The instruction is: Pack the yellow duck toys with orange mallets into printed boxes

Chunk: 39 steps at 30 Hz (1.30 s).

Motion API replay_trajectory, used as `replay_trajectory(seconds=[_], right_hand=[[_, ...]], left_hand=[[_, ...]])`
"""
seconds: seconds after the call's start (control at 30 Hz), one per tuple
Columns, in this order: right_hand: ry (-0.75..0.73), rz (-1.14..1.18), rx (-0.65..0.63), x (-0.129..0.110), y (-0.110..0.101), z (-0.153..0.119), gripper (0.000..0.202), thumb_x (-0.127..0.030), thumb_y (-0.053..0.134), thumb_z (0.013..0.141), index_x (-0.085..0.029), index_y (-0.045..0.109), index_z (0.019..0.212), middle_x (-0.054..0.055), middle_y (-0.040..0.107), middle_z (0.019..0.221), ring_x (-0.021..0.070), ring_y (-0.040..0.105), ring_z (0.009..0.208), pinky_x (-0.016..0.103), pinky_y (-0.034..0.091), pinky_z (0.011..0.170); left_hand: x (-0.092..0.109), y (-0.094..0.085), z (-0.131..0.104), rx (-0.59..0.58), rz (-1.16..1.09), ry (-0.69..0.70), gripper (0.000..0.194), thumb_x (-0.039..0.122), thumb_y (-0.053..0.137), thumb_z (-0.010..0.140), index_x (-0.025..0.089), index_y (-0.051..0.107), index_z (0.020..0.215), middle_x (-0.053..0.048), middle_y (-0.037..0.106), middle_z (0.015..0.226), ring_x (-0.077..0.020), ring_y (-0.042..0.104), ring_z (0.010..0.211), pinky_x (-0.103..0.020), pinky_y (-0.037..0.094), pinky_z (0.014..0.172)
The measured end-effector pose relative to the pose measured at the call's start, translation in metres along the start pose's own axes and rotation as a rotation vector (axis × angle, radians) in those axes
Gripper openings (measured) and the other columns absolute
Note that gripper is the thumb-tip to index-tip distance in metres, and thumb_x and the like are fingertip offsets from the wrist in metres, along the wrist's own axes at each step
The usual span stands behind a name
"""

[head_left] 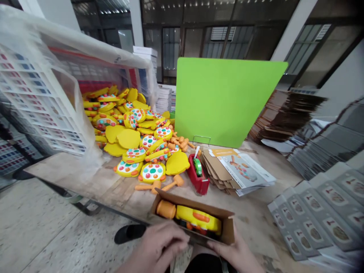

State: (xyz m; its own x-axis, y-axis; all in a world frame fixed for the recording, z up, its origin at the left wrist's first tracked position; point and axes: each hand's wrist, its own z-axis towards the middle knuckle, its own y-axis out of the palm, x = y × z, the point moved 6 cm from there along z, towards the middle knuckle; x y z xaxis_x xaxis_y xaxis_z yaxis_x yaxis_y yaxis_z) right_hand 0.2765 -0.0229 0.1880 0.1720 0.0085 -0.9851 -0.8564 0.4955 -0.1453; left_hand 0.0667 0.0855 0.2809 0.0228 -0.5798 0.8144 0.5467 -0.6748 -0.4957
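Observation:
An open cardboard box [227,227] lies at the table's front edge, holding a yellow toy [212,222] and an orange mallet [166,209], whose head shows at the left end. My right hand [237,250] grips the box's near right corner, thumb along the front side. Just in front of the box's left part is my left hand [162,242], its fingers bent and close together; whether anything is between them is hidden. Behind the box, two orange mallets [148,186] lie beside a heap of yellow toys [152,172] with coloured dots.
A red tape dispenser [199,182] stands behind the box, next to flat cardboard and printed sheets [244,170]. A green board [224,98] rises at the back. White crates [42,91] stand left, stacked grey printed boxes [315,212] right.

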Motion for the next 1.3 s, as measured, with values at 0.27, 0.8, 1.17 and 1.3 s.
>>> replay_trajectory(seconds=[0.27, 0.8, 1.17, 1.3], right_hand=[[-0.006, 0.007, -0.081, -0.002, 0.01, -0.021, 0.06, -0.038, 0.075, 0.083, -0.025, 0.051, 0.137, 0.012, 0.057, 0.142, 0.0281, 0.058, 0.129, 0.045, 0.05, 0.109], [0.066, 0.003, -0.047, 0.006, 0.013, -0.003, 0.068, -0.031, 0.082, 0.072, -0.02, 0.051, 0.131, 0.011, 0.065, 0.126, 0.0315, 0.061, 0.12, 0.05, 0.049, 0.107], [0.012, -0.033, -0.148, 0.012, 0.016, 0.011, 0.068, -0.035, 0.08, 0.077, -0.022, 0.049, 0.135, 0.01, 0.058, 0.14, 0.031, 0.052, 0.134, 0.046, 0.043, 0.113], [-0.062, 0.139, -0.111, 0.018, 0.016, 0.014, 0.074, -0.055, 0.077, 0.079, -0.025, 0.046, 0.138, 0.01, 0.06, 0.138, 0.0304, 0.057, 0.129, 0.043, 0.048, 0.107]], left_hand=[[0.019, 0.011, 0.041, -0.072, 0.506, 0.128, 0.028, 0.012, 0.06, 0.096, 0.02, 0.064, 0.122, -0.007, 0.069, 0.12, -0.0233, 0.064, 0.114, -0.039, 0.054, 0.101], [0.029, 0.046, 0.071, -0.267, 0.96, 0.217, 0.014, 0.016, 0.06, 0.097, 0.015, 0.065, 0.11, -0.007, 0.072, 0.098, -0.0274, 0.068, 0.089, -0.043, 0.056, 0.08], [0.028, 0.027, 0.068, 0.008, 1.046, 0.355, 0.029, 0.016, 0.036, 0.106, 0.012, 0.064, 0.113, -0.01, 0.074, 0.094, -0.0269, 0.069, 0.087, -0.039, 0.052, 0.077], [0.029, 0.015, 0.077, 0.101, 1.069, 0.287, 0.029, 0.024, 0.037, 0.108, 0.016, 0.065, 0.106, -0.006, 0.074, 0.088, -0.0229, 0.07, 0.077, -0.034, 0.05, 0.07]])
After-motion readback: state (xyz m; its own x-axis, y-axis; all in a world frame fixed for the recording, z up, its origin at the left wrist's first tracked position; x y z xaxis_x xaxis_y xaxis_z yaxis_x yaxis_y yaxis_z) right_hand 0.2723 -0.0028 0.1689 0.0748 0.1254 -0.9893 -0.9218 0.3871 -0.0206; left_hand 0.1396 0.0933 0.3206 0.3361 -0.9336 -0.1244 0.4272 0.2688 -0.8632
